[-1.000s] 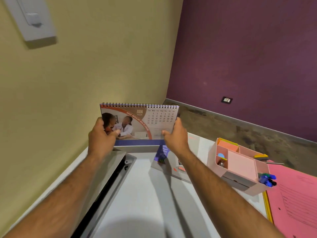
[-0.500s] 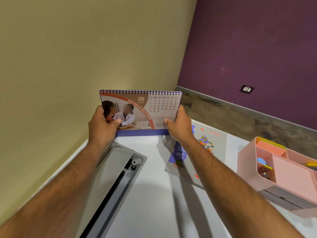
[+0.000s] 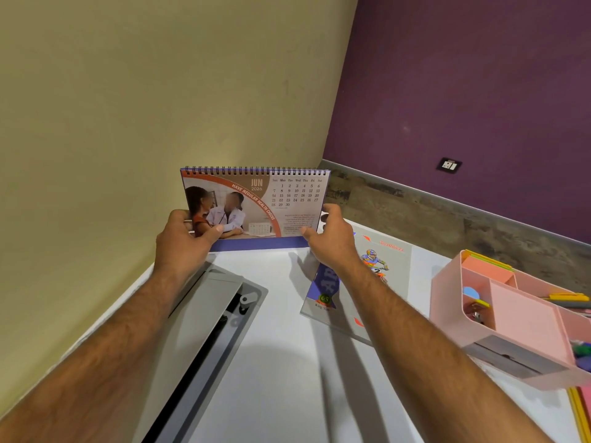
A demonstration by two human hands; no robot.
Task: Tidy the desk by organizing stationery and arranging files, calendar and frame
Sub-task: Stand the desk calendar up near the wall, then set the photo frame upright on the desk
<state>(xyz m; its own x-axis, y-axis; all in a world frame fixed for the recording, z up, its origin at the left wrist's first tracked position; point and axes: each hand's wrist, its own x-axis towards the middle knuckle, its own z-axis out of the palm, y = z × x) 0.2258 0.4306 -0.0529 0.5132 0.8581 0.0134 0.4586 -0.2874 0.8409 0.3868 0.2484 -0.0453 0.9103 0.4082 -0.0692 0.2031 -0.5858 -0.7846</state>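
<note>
A spiral-bound desk calendar point(image 3: 265, 199) showing June stands upright at the far edge of the white desk point(image 3: 287, 362), near the yellow wall. My left hand point(image 3: 182, 238) grips its lower left corner, thumb across the front. My right hand point(image 3: 329, 238) holds its lower right edge, thumb on the front. A flat frame point(image 3: 383, 270) with a motorbike rider picture lies on the desk just right of the calendar, partly under my right forearm. A pink desk organizer point(image 3: 511, 318) with sticky notes, pens and small items sits at the right.
A grey cable-tray hatch point(image 3: 211, 321) is set into the desk at the left, its lid raised. Yellow and pink files point(image 3: 583, 410) peek in at the lower right corner. The purple wall and floor lie beyond the desk's far edge.
The view has shifted slightly left and down; the calendar stays upright between both hands at the desk's far edge, and the organizer sits a little further into view.
</note>
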